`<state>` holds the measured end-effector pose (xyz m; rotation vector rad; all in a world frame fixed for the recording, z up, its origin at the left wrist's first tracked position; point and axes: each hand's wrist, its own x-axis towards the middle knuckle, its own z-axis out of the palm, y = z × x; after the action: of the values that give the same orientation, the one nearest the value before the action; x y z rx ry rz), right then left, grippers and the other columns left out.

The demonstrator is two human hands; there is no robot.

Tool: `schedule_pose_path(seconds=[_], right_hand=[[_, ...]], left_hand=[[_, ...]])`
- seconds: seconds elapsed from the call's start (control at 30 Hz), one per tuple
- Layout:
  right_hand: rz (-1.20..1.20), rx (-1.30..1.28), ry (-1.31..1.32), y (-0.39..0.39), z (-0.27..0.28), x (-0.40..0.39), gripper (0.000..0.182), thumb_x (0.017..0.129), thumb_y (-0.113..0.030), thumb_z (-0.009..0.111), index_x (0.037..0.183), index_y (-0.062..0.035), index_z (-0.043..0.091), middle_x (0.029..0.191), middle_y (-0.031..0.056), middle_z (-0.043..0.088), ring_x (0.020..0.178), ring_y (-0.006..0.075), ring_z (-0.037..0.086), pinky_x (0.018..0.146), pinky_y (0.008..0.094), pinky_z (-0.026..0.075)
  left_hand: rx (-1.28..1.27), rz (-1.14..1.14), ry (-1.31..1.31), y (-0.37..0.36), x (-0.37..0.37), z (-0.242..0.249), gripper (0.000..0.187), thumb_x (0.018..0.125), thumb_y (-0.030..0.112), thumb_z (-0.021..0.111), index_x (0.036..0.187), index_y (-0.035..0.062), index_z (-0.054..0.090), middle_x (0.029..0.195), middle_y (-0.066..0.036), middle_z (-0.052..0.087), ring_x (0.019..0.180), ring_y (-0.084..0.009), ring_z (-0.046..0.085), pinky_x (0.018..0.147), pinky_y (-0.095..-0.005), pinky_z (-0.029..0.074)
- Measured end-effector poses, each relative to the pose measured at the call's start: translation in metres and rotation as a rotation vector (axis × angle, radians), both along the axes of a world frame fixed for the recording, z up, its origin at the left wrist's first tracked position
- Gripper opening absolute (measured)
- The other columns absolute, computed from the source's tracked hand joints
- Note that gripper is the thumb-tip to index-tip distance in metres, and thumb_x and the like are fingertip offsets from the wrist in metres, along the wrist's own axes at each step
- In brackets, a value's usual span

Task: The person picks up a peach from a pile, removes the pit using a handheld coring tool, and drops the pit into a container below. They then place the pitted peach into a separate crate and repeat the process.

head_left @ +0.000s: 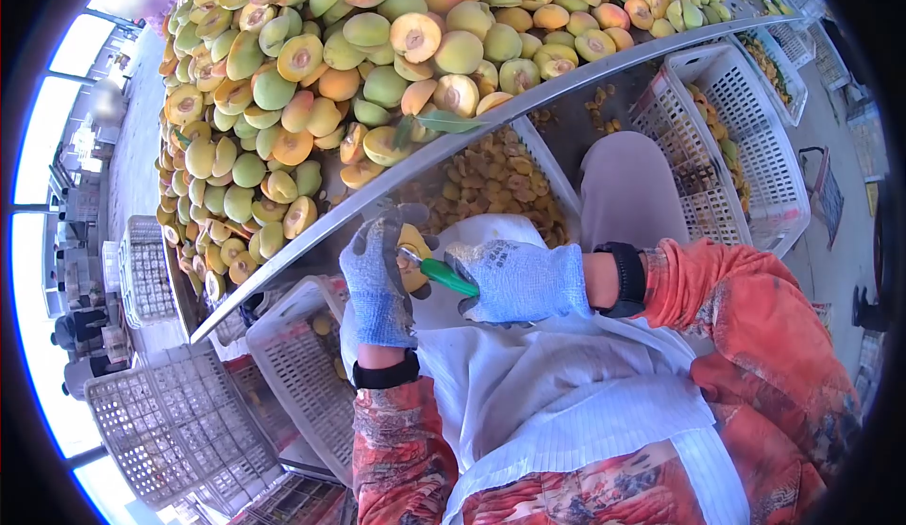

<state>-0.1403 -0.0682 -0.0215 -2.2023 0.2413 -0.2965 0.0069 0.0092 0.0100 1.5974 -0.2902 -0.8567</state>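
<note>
My left hand, in a blue and grey work glove, holds a yellow apricot half in front of my lap. My right hand, gloved the same way, is wrapped around a green-handled tool. The tool's short metal tip is against the fruit, and its exact shape is hard to make out. Just beyond my hands rises a big heap of cut apricots, green to orange, many with brown stones showing. A green leaf lies at the heap's near edge.
A metal table rim crosses in front of me. Below it sits a crate of small brown pieces, probably stones. White plastic crates stand at right and left, another crate farther left. A person is partly visible at top left.
</note>
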Motion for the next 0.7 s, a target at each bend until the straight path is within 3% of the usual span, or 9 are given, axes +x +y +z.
schedule_pose_path(seconds=[0.07, 0.13, 0.2, 0.3, 0.37, 0.47, 0.53, 0.67, 0.7], right_hand=[[0.031, 0.079, -0.053, -0.005, 0.004, 0.004, 0.026, 0.071, -0.013, 0.059, 0.091, 0.0004, 0.050, 0.068, 0.0109, 0.055, 0.050, 0.0181, 0.053, 0.044, 0.0328, 0.042], [0.067, 0.331, 0.173, -0.010, 0.017, 0.008, 0.025, 0.071, -0.013, 0.059, 0.091, -0.0009, 0.051, 0.066, 0.0095, 0.055, 0.049, 0.0166, 0.053, 0.043, 0.0312, 0.042], [0.102, 0.585, 0.399, -0.021, 0.036, 0.005, 0.024, 0.072, -0.013, 0.060, 0.092, -0.0022, 0.051, 0.064, 0.0081, 0.054, 0.049, 0.0151, 0.053, 0.041, 0.0296, 0.041], [0.206, 0.752, 0.549, -0.037, 0.049, 0.003, 0.023, 0.072, -0.013, 0.061, 0.091, -0.0053, 0.053, 0.058, 0.0046, 0.052, 0.047, 0.0130, 0.052, 0.039, 0.0260, 0.039], [0.188, 0.894, 0.567, -0.041, 0.048, 0.001, 0.023, 0.070, -0.015, 0.062, 0.090, -0.0071, 0.054, 0.056, 0.0038, 0.054, 0.047, 0.0133, 0.052, 0.042, 0.0272, 0.041], [0.214, 0.447, 0.550, -0.045, 0.062, 0.000, 0.025, 0.068, -0.018, 0.064, 0.090, -0.0095, 0.057, 0.060, 0.0041, 0.058, 0.048, 0.0123, 0.054, 0.046, 0.0286, 0.043], [0.201, 0.542, 0.560, -0.043, 0.045, -0.002, 0.025, 0.068, -0.021, 0.065, 0.091, -0.0104, 0.058, 0.063, 0.0036, 0.059, 0.050, 0.0115, 0.054, 0.048, 0.0286, 0.044], [0.190, 0.898, 0.337, -0.038, 0.017, -0.008, 0.024, 0.072, -0.026, 0.066, 0.089, -0.0101, 0.060, 0.070, 0.0043, 0.062, 0.055, 0.0099, 0.055, 0.049, 0.0271, 0.043], [0.186, 0.892, 0.333, -0.036, 0.017, -0.008, 0.024, 0.072, -0.026, 0.066, 0.089, -0.0101, 0.060, 0.070, 0.0043, 0.062, 0.055, 0.0099, 0.055, 0.049, 0.0271, 0.043]], left_hand=[[-0.042, 0.078, -0.016, -0.005, -0.010, -0.002, 0.025, 0.085, 0.015, 0.054, 0.100, -0.0044, 0.059, 0.087, -0.014, 0.064, 0.066, -0.0187, 0.063, 0.052, -0.0271, 0.051], [-0.099, 0.114, -0.471, -0.007, -0.015, -0.012, 0.024, 0.085, 0.014, 0.050, 0.095, -0.0044, 0.062, 0.084, -0.007, 0.063, 0.071, -0.0149, 0.056, 0.063, -0.0247, 0.045], [-0.146, 0.120, -0.452, -0.009, -0.014, -0.015, 0.027, 0.084, 0.018, 0.051, 0.094, -0.0047, 0.063, 0.081, -0.009, 0.063, 0.068, -0.0159, 0.057, 0.060, -0.0250, 0.046], [-0.122, -0.065, 0.051, -0.012, -0.006, 0.001, 0.033, 0.085, 0.023, 0.050, 0.092, -0.0066, 0.062, 0.080, -0.011, 0.063, 0.065, -0.0165, 0.059, 0.057, -0.0245, 0.046], [-0.126, -0.074, -0.003, -0.011, -0.006, -0.003, 0.031, 0.085, 0.022, 0.052, 0.095, -0.0061, 0.061, 0.083, -0.013, 0.063, 0.063, -0.0183, 0.060, 0.054, -0.0255, 0.048], [-0.153, -0.114, -0.191, -0.016, -0.008, -0.014, 0.030, 0.085, 0.021, 0.054, 0.098, -0.0061, 0.060, 0.086, -0.015, 0.064, 0.062, -0.0206, 0.062, 0.051, -0.0267, 0.049], [-0.174, -0.140, -0.327, -0.020, -0.009, -0.014, 0.031, 0.085, 0.022, 0.055, 0.097, -0.0064, 0.060, 0.085, -0.015, 0.063, 0.063, -0.0209, 0.062, 0.050, -0.0269, 0.048], [-0.225, -0.237, 0.139, -0.026, 0.000, -0.013, 0.036, 0.085, 0.027, 0.054, 0.104, -0.0042, 0.057, 0.086, -0.015, 0.062, 0.068, -0.0241, 0.062, 0.052, -0.0297, 0.050], [-0.328, -0.076, 0.373, -0.027, 0.002, -0.028, 0.040, 0.085, 0.030, 0.053, 0.109, -0.0027, 0.054, 0.087, -0.015, 0.062, 0.069, -0.0254, 0.062, 0.054, -0.0306, 0.051]])
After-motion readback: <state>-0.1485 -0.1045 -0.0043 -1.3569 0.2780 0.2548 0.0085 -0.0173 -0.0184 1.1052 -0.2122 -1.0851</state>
